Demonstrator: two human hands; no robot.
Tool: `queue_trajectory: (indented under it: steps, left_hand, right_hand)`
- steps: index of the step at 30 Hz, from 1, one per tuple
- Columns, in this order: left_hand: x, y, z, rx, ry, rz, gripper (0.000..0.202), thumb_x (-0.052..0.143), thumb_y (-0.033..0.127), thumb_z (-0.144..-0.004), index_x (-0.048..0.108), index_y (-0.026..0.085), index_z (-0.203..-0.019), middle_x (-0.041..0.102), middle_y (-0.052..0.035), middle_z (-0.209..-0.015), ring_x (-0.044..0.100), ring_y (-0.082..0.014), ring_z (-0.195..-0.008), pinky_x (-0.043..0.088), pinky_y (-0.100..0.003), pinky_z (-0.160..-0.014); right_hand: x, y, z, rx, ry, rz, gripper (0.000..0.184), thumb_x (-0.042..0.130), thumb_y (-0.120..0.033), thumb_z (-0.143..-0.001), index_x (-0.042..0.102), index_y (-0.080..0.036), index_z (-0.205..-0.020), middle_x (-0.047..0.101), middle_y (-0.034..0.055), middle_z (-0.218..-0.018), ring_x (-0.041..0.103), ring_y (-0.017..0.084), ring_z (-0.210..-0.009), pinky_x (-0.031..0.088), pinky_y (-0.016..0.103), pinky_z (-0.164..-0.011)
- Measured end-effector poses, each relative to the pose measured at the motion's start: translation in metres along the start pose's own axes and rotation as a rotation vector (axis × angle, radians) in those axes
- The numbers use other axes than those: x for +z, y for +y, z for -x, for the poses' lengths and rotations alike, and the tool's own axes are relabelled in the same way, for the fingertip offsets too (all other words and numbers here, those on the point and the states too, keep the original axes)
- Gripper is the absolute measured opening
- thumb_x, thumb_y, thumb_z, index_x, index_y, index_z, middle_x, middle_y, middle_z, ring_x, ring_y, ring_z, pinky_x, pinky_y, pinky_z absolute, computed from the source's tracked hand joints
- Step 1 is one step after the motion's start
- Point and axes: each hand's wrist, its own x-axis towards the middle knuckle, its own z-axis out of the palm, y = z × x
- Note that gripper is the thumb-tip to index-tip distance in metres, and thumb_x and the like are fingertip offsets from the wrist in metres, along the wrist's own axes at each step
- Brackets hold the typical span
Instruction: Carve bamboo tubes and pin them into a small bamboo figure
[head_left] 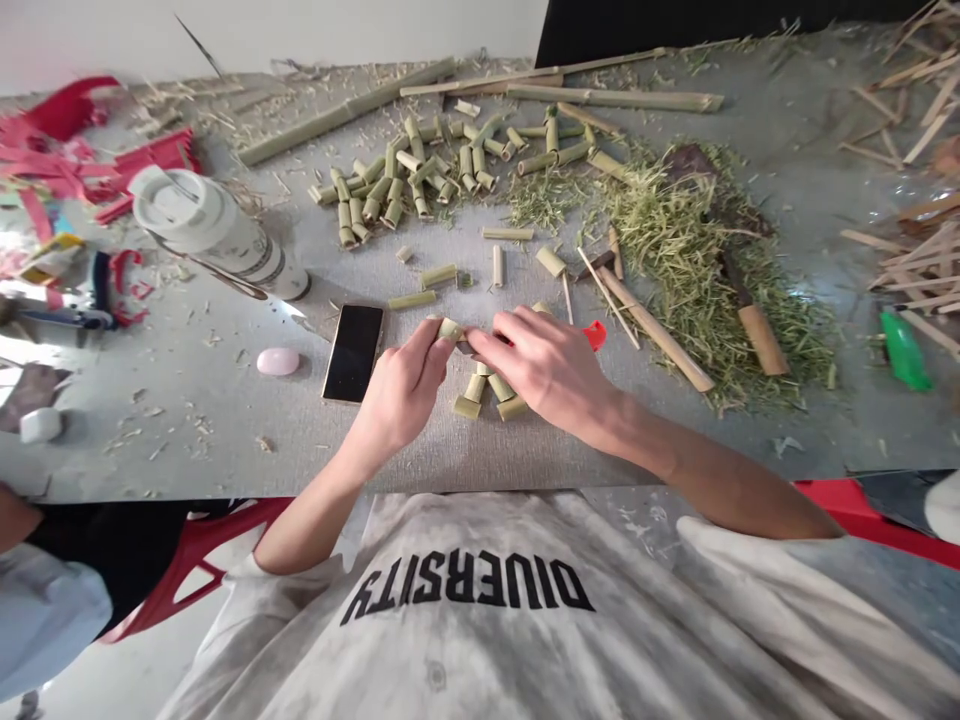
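Observation:
My left hand [405, 385] pinches a short piece of bamboo [450, 329] between thumb and fingers. My right hand [551, 365] is closed round a red-handled knife [595, 335]. The handle's end sticks out on the right of that hand, and a bit of grey blade shows beside the bamboo piece. Whether the blade touches the bamboo I cannot tell. Below the hands, a small figure of joined bamboo pieces [491, 388] lies on the table, its upper part hidden by my right hand.
A black phone [354, 353] and a pink oval case [278, 361] lie to the left, near a white tumbler [217, 230]. Cut bamboo pieces [420, 170] are heaped at the back. On the right, a hammer [652, 325] and a wooden-handled chopper [761, 338] lie by shavings [667, 240].

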Motion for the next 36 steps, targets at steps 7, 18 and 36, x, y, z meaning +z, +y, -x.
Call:
queue_trajectory:
  steps: [7,18,36]
  left_hand:
    - [0.014,-0.042,-0.016,0.475,0.186,-0.101,0.044,0.039,0.047,-0.118,0.053,0.018,-0.147,0.077,-0.0103,-0.109,0.071,-0.0159,-0.080,0.057,-0.030,-0.071]
    - [0.018,-0.013,-0.026,-0.154,-0.221,1.111,0.042,0.052,0.058,-0.110,0.059,0.024,-0.132,0.043,0.0059,-0.066,0.033,-0.0115,-0.049,0.035,-0.031,-0.054]
    - [0.011,0.033,0.012,-0.082,-0.562,1.470,0.034,0.040,0.045,-0.117,0.057,0.026,-0.139,0.056,-0.0001,-0.075,0.039,-0.0134,-0.057,0.035,-0.027,-0.057]
  right_hand:
    - [0.005,0.000,-0.012,0.515,-0.422,-1.847,0.038,0.052,-0.047,-0.115,0.070,-0.015,-0.105,0.044,-0.0089,-0.062,0.032,0.007,-0.046,0.033,0.019,-0.043]
    - [-0.023,0.041,-0.003,0.418,-0.360,-1.976,0.037,0.073,-0.051,-0.106,0.078,-0.014,-0.103,0.054,-0.0060,-0.053,0.042,0.007,-0.039,0.038,0.018,-0.039]
    - [-0.012,0.081,0.017,0.682,-0.050,-1.646,0.030,0.070,-0.045,-0.105,0.077,-0.017,-0.106,0.051,-0.0037,-0.063,0.042,0.011,-0.051,0.034,0.025,-0.045]
